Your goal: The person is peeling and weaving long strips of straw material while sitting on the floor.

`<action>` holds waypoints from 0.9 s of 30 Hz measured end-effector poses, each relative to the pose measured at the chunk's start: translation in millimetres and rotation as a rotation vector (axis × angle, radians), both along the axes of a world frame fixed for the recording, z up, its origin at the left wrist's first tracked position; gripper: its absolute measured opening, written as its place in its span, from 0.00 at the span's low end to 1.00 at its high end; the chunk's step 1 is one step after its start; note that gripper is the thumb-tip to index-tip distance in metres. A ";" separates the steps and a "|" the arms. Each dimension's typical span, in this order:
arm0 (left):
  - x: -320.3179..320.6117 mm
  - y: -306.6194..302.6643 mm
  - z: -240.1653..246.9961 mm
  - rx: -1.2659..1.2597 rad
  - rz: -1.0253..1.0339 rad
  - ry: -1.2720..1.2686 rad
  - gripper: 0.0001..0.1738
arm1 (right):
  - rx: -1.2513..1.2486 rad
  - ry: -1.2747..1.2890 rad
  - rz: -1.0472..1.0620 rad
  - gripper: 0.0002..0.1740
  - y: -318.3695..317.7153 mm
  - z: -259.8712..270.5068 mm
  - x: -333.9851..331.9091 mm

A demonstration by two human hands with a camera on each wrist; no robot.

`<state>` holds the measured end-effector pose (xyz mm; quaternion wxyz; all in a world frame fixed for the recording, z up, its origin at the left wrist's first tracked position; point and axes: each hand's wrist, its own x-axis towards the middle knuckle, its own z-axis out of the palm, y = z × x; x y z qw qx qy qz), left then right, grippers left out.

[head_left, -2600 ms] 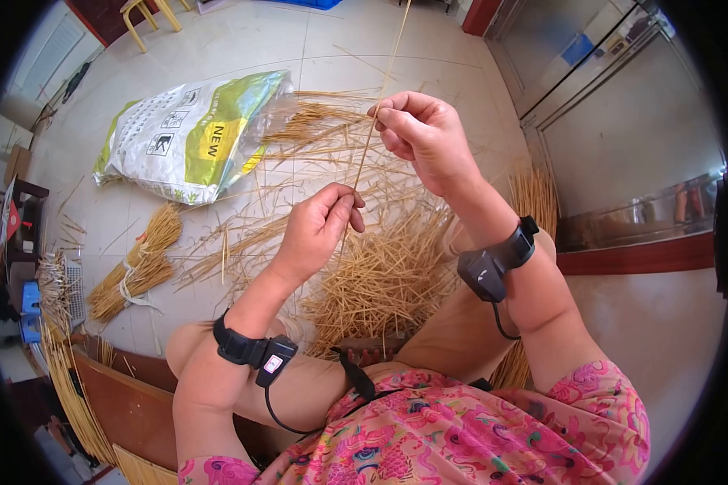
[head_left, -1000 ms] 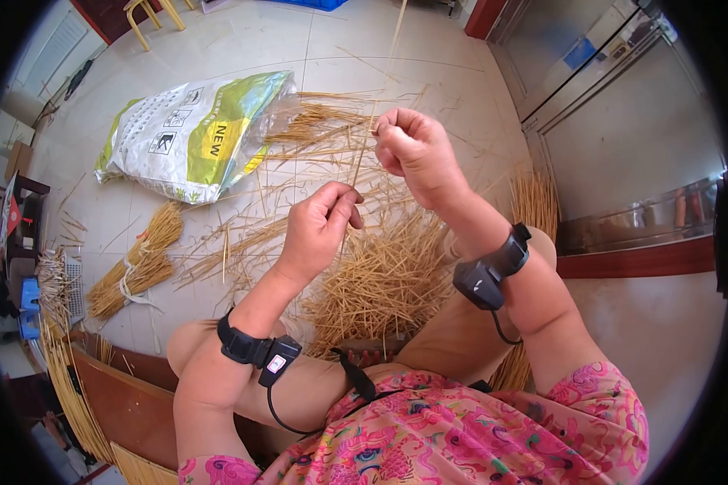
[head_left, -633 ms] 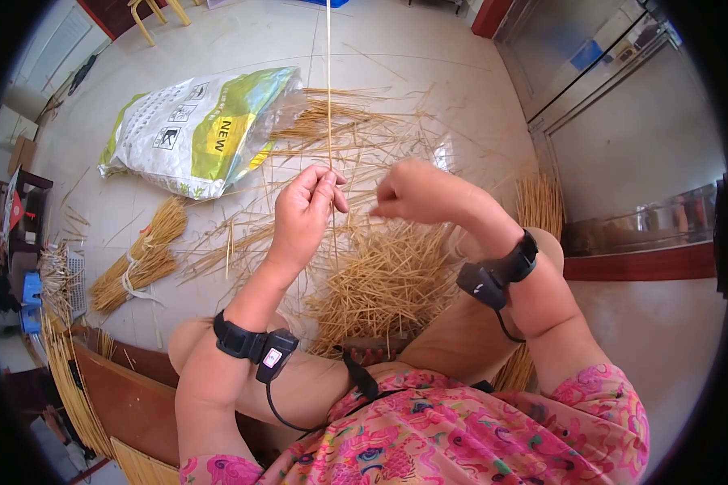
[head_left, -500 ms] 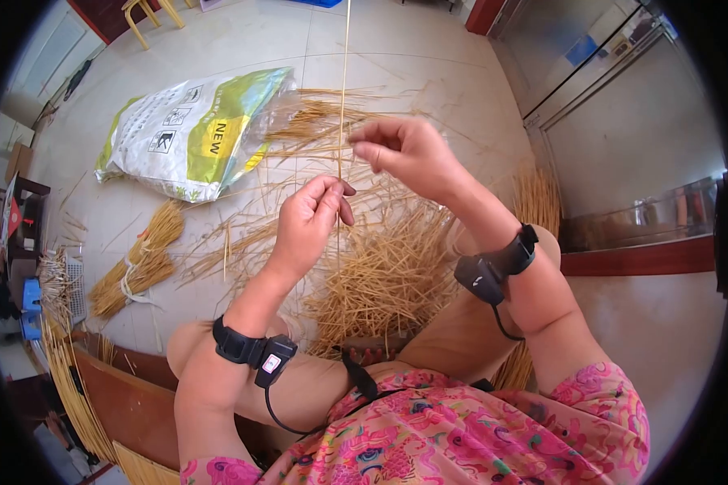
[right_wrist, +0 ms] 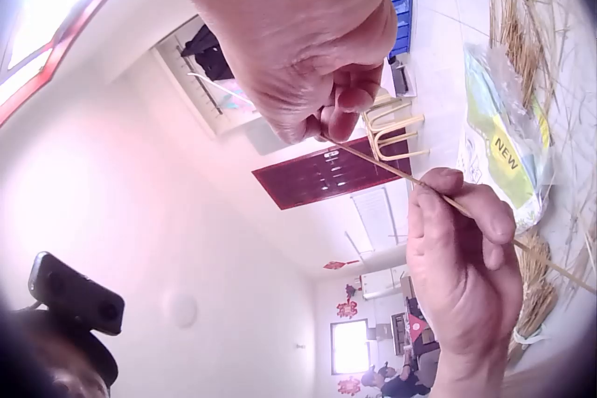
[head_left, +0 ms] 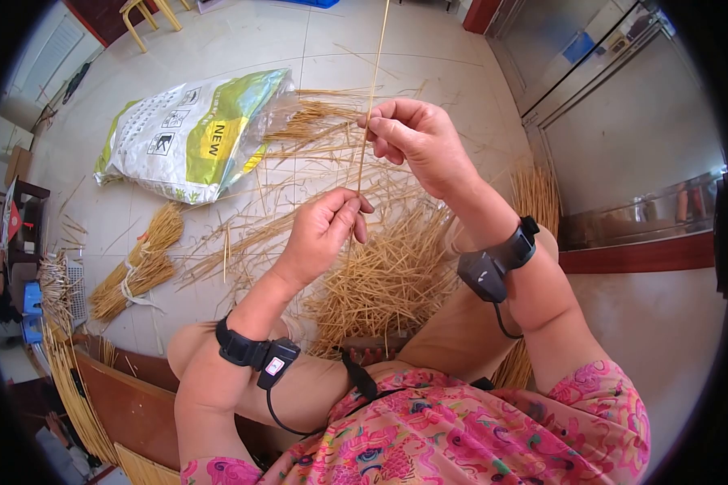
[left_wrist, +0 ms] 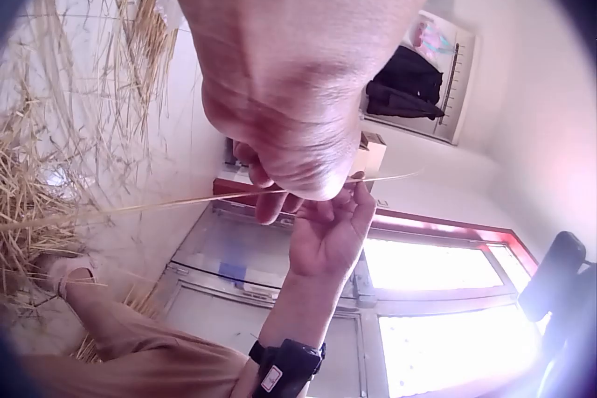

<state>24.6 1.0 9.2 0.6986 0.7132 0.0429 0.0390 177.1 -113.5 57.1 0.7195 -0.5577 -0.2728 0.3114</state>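
One long thin straw stalk (head_left: 376, 73) runs between the two hands and up past the top of the head view, leaning slightly right. My left hand (head_left: 317, 234) pinches it low down between thumb and forefinger. Higher up, my right hand (head_left: 423, 145) has the stalk between thumb and fingertips. In the right wrist view the stalk (right_wrist: 387, 169) spans the short gap between the right fingers and the left hand (right_wrist: 462, 272). Its lower end (left_wrist: 121, 209) extends toward the floor in the left wrist view. Beneath both hands lies a heap of short straw pieces (head_left: 380, 283).
A white and green bag (head_left: 166, 137) lies on the tiled floor, straw stalks (head_left: 315, 121) spilling from its mouth. A tied straw bundle (head_left: 141, 263) lies to the left. More stalks (head_left: 534, 198) stand by the metal door (head_left: 631, 137). A brown board (head_left: 129, 396) is at lower left.
My right hand, off the stalk half a second ago, now pinches it above the left hand. The stalk has tilted to the right, and my left hand has shifted slightly right and down.
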 end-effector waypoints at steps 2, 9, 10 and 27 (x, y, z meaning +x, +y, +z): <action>-0.1 -0.4 0.0 0.016 0.000 0.001 0.13 | -0.011 0.000 -0.012 0.05 0.1 1.4 -0.5; -0.6 0.3 1.7 0.035 0.008 0.005 0.12 | 0.041 -0.001 -0.037 0.06 0.6 -1.8 -0.1; -0.6 0.1 1.7 0.032 0.011 0.004 0.12 | 0.041 -0.007 -0.047 0.06 0.9 -1.2 -1.0; -0.7 -0.4 4.6 0.117 0.134 0.018 0.10 | 0.071 -0.037 -0.081 0.02 -0.4 0.4 -1.8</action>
